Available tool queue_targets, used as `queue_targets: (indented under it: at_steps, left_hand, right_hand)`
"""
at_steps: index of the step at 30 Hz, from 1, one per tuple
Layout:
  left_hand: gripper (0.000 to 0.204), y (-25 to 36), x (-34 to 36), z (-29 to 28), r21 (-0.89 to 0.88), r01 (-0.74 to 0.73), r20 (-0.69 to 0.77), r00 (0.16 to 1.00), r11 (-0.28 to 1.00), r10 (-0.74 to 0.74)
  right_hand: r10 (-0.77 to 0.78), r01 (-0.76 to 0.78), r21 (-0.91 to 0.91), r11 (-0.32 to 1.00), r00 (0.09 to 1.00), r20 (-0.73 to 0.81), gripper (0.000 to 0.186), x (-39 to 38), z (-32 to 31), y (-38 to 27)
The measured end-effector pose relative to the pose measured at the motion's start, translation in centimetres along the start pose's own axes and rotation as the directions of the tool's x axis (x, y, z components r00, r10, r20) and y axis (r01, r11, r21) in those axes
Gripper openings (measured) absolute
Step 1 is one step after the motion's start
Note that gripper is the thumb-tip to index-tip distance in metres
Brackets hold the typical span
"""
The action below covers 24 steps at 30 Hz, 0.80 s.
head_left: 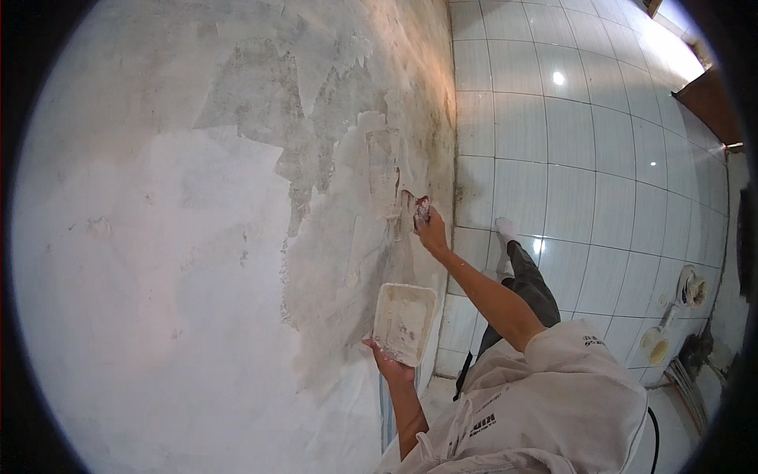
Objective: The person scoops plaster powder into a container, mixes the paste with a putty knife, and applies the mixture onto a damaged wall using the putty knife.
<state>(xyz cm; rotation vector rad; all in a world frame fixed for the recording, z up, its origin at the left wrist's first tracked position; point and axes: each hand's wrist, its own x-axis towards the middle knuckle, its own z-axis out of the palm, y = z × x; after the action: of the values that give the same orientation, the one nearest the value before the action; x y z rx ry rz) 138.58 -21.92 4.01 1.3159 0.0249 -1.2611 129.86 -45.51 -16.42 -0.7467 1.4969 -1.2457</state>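
Note:
My right hand [430, 231] is closed round a small putty knife [422, 207], smeared white with some dark red showing. Its blade meets the wall [213, 332] close to the corner, by a narrow dark crack. Lower down, my left hand [388, 365] grips a shallow off-white plastic tray [406, 324] by its lower left edge. Whitish paste residue and a few darker smears coat the tray's inside. Around the putty knife the wall is patchy, with smooth white coating at left and bare grey areas [257, 87] above.
Pale glossy tiles [580, 126] cover the floor beside the wall, and my foot [506, 229] stands on them. At the right lie a white bucket-like container [693, 287] and a round vessel with yellowish contents [655, 346]. A brown panel [711, 103] juts in at upper right.

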Motion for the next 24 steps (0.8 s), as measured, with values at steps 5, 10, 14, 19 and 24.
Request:
queue_targets:
  at_steps: [5,10,14,19,24]
  left_hand:
    - [0.074,0.0,-0.4,-0.3,-0.002,-0.001,-0.020,1.000,1.000,0.001]
    - [0.075,-0.2,-0.4,-0.1,-0.008,-0.005,-0.015,1.000,1.000,0.005]
    - [0.076,0.1,-0.6,-0.4,0.009,-0.009,-0.033,0.999,1.000,0.010]
    - [0.075,-0.2,-0.5,0.3,0.032,-0.018,-0.069,0.997,0.999,0.020]
    - [0.075,-0.5,-0.8,-0.3,0.010,-0.018,-0.078,0.997,1.000,0.019]
  right_hand:
    - [0.036,-0.033,-0.066,0.997,0.999,0.038,0.013,-2.0,1.4,-3.8]
    - [0.137,-0.176,0.224,0.959,0.974,0.178,0.015,-4.3,0.1,-7.8]
    - [0.271,-0.391,0.540,0.745,0.918,0.291,0.015,-5.4,-1.0,-12.2]
    - [0.011,-0.068,0.405,0.912,0.990,0.141,0.019,1.4,-2.9,-9.5]
    - [-0.498,0.496,-0.060,0.866,0.844,-0.198,0.029,8.7,-0.8,-9.0]
